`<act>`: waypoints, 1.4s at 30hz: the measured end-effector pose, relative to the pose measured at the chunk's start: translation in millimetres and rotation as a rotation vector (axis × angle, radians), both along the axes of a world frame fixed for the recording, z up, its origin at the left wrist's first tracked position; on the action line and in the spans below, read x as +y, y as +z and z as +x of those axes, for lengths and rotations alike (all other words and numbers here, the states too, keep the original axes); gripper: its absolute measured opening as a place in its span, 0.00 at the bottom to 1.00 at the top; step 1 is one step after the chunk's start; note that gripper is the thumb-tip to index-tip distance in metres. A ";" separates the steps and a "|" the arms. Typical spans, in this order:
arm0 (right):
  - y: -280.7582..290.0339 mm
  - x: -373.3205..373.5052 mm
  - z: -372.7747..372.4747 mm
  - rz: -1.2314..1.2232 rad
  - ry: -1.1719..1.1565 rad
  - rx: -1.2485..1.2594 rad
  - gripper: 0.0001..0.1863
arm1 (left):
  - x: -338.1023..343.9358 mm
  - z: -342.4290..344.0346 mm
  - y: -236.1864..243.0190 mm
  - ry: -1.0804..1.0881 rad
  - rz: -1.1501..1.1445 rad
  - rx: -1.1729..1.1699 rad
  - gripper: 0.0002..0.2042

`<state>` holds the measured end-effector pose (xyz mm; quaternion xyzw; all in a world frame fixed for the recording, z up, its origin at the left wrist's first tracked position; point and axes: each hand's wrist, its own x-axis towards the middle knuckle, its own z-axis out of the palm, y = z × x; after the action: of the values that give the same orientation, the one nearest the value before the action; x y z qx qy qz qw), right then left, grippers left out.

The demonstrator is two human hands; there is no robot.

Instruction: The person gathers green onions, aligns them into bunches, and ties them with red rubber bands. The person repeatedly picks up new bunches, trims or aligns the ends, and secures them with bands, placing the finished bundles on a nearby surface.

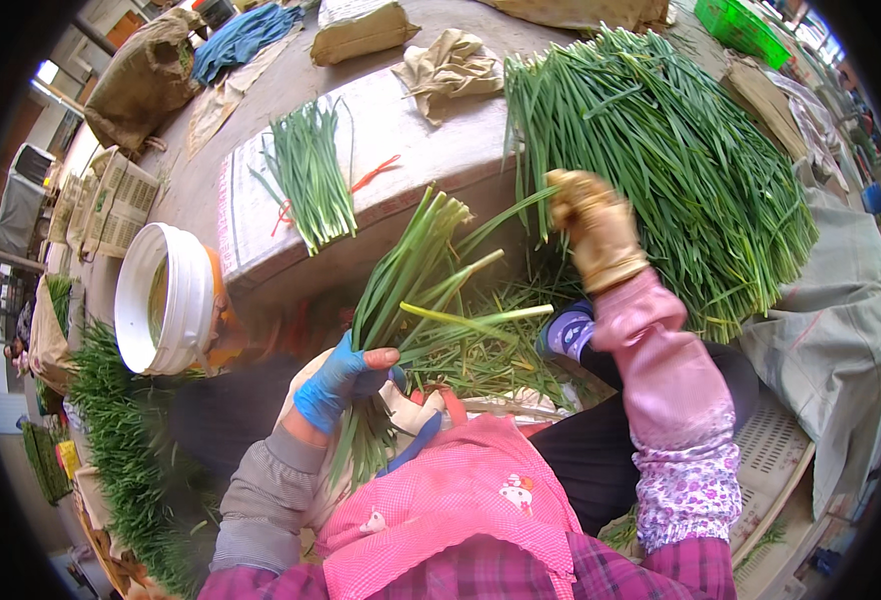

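Observation:
My left hand, in a blue glove with the thumb tip bare, is wrapped round a bunch of garlic chives. The pale cut ends point up and away, while the leaf tips hang over my lap. One yellowish stalk and a few others stick out sideways to the right. My right hand, in a stained tan glove, is closed on a few chive strands that stretch from beside the bunch; its fingertips are slightly blurred. Just behind it lies a big heap of garlic chives.
A small bunch of chives lies on a white-covered block beside red ties. A white bucket stands left, near more greens. Loose trimmings cover the ground between my legs. A green basket is far right.

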<state>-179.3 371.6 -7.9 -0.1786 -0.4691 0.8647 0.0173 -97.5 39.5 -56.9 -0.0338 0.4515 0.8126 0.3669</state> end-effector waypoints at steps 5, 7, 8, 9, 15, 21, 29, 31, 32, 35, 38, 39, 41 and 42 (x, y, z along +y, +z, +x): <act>-1.8 5.3 1.2 0.655 0.624 0.088 0.14 | -1.0 -2.4 0.4 0.019 -0.060 0.006 0.37; -22.6 -12.6 17.4 0.388 1.003 0.083 0.19 | 1.6 1.0 1.7 0.019 -0.025 -0.007 0.35; -35.4 -26.7 26.3 0.227 1.013 0.248 0.19 | 2.9 2.6 2.2 -0.005 0.021 -0.007 0.34; -44.3 -32.5 30.6 0.194 0.997 0.149 0.17 | 1.5 1.9 3.6 -0.040 -0.007 -0.014 0.36; -11.6 -17.9 6.8 -0.418 0.572 0.298 0.07 | -3.1 -2.4 0.1 -0.021 0.009 0.005 0.35; 61.0 26.7 11.0 0.674 0.821 0.140 0.15 | -11.2 -9.6 8.6 0.112 -0.282 -0.131 0.09; -15.9 -41.1 23.0 1.236 0.531 0.367 0.16 | 17.8 0.3 7.2 0.142 -0.604 0.276 0.17; -29.7 -48.1 21.3 0.386 0.593 0.125 0.10 | 20.7 1.6 4.6 0.100 -0.651 0.371 0.17; -31.6 -46.6 20.5 0.286 0.583 0.242 0.09 | 20.3 1.4 4.0 0.092 -0.648 0.367 0.17; -20.0 -31.6 13.0 0.229 0.554 0.213 0.07 | 15.7 -0.9 4.7 0.142 -0.582 0.272 0.17; 11.5 -1.1 2.3 -0.177 0.459 0.380 0.08 | 10.4 -3.6 9.1 0.213 -0.457 0.058 0.11; 19.6 3.9 2.2 -0.051 0.480 0.370 0.09 | 10.9 -4.5 10.4 0.221 -0.466 0.042 0.11; 27.7 3.5 4.5 0.568 0.566 0.385 0.14 | 15.4 -4.9 11.8 0.250 -0.486 0.005 0.12; 24.1 -8.5 7.4 1.327 0.474 0.492 0.19 | 19.2 -4.5 12.3 0.260 -0.477 0.006 0.11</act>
<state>-171.9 363.1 16.2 0.1741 -0.9010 0.3955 0.0391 -101.9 58.7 -44.6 -0.1745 0.6233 0.7236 0.2398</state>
